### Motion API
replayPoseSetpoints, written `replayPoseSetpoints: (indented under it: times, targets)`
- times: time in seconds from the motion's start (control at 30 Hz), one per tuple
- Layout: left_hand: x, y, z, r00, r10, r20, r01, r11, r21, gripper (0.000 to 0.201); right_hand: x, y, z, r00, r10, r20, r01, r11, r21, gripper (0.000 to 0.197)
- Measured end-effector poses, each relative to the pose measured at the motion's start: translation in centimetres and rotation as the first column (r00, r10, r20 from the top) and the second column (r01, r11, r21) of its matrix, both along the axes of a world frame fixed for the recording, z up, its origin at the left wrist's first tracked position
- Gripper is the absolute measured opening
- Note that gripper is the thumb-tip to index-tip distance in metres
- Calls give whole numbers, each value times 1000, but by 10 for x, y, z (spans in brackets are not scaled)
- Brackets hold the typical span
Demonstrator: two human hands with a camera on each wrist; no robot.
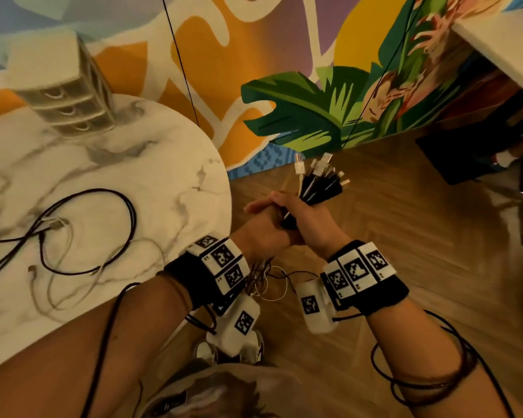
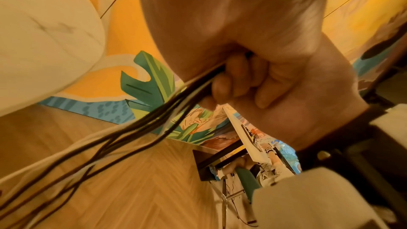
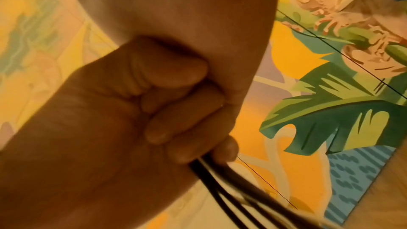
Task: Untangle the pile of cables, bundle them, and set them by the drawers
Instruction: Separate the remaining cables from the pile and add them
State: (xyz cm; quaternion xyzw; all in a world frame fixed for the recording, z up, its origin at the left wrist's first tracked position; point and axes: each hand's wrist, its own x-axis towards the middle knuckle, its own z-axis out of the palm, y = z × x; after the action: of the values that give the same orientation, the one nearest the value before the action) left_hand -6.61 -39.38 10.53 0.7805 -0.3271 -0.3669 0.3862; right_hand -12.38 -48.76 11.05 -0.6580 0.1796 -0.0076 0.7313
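A bundle of black and white cables [image 1: 320, 182] fans its plugs up and to the right, off the table's edge and over the floor. My right hand [image 1: 310, 221] grips it in a fist; its curled fingers [image 3: 176, 97] show in the right wrist view, the strands [image 3: 220, 180] leaving below them. My left hand [image 1: 266, 224] lies tight against the right and holds the same strands [image 2: 136, 128], which trail down past my wrists [image 1: 266, 276]. Loose black and white cables [image 1: 88, 230] lie on the round marble table [image 1: 163, 164]. The small drawer unit [image 1: 70, 95] stands at the table's far side.
A painted mural wall [image 1: 299, 116] rises behind the table, with wooden floor [image 1: 405, 236] to the right. A white tabletop [image 1: 501, 40] juts in at the upper right, dark furniture [image 1: 465, 158] under it. Thin black lines [image 1: 181, 64] hang before the wall.
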Motion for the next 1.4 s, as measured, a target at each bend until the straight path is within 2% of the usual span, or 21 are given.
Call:
replayPoseSetpoints:
  times: [0.17, 0.23, 0.3, 0.37, 0.43, 0.53, 0.63, 0.73, 0.93, 1.03, 1.07, 1.1, 1.13, 1.17, 1.2, 1.23, 1.27, 1.3, 1.33, 1.37, 1.4]
  targets:
    - [16, 26, 18, 913, -255, 317, 235, 967, 101, 31, 10, 5, -7, 990, -137, 47, 138, 990, -35, 38]
    - [31, 39, 34, 858, -67, 508, 40, 997, 65, 31, 15, 5, -5, 988, -140, 69, 146, 986, -84, 39]
    - [43, 43, 56, 744, 158, 649, -15, 975, -221, 35, 20, 11, -4, 990, -76, 118, 97, 978, -182, 36]
    - [49, 34, 71, 662, 128, 739, 155, 941, -302, 45, 26, 25, 0, 986, -5, 169, 40, 977, -208, 38]
    - [51, 22, 74, 582, -39, 812, 263, 954, -142, 62, 33, 36, 2, 961, 28, 275, 37, 972, -231, 35]
    - [58, 24, 57, 593, -49, 804, 268, 953, -140, 60, 39, 44, 0, 951, 53, 303, 49, 947, -317, 18]
    - [66, 35, 41, 630, -9, 777, 260, 945, -199, 56, 42, 52, -14, 975, 43, 220, 24, 957, -291, 25]
    - [68, 44, 33, 600, -28, 800, 263, 951, -164, 56, 45, 63, -21, 981, 74, 180, -1, 926, -377, 26]
    - [66, 55, 23, 600, 99, 794, 311, 885, -346, 10, 52, 85, -30, 997, 65, 41, -43, 913, -405, 25]
    - [68, 58, 18, 605, 132, 786, 381, 818, -430, 15, 55, 82, -18, 949, 127, -288, -261, 829, -495, 24]
    - [69, 60, 17, 604, 145, 784, 385, 808, -446, 15, 62, 87, -22, 942, -15, -334, -197, 782, -592, 26]
    - [71, 63, 15, 600, 149, 786, 387, 806, -448, 15, 64, 94, -20, 905, -159, -396, -207, 647, -734, 32]
    - [71, 64, 13, 591, 147, 793, 391, 808, -441, 16, 57, 93, -7, 856, -131, -500, -286, 685, -670, 33]
    - [72, 67, 9, 579, 143, 802, 391, 815, -428, 18, 68, 102, -11, 790, -394, -470, -259, 481, -838, 27]
    - [73, 69, 6, 571, 136, 809, 389, 823, -413, 20, 91, 121, -14, 758, -537, -371, -236, 304, -923, 19]
    - [74, 71, 5, 576, 128, 808, 377, 835, -401, 21, 104, 129, -12, 752, -586, -302, -193, 243, -951, 12]
    - [74, 76, 7, 597, 127, 792, 343, 852, -395, 23, 110, 126, -7, 737, -613, -285, -137, 277, -951, 9]
    - [76, 80, 10, 630, 126, 766, 296, 874, -387, 28, 99, 112, -2, 756, -575, -312, -35, 440, -897, 11]
    - [78, 87, 13, 669, 127, 732, 236, 898, -371, 35, 95, 111, -11, 777, -550, -306, 7, 494, -869, 17]
    - [83, 97, 14, 713, 142, 686, 165, 918, -361, 42, 95, 116, -28, 893, -379, -242, 52, 621, -782, 25]
    - [90, 108, 12, 754, 182, 631, 82, 927, -365, 46, 92, 120, -33, 960, -133, -245, -27, 829, -559, 29]
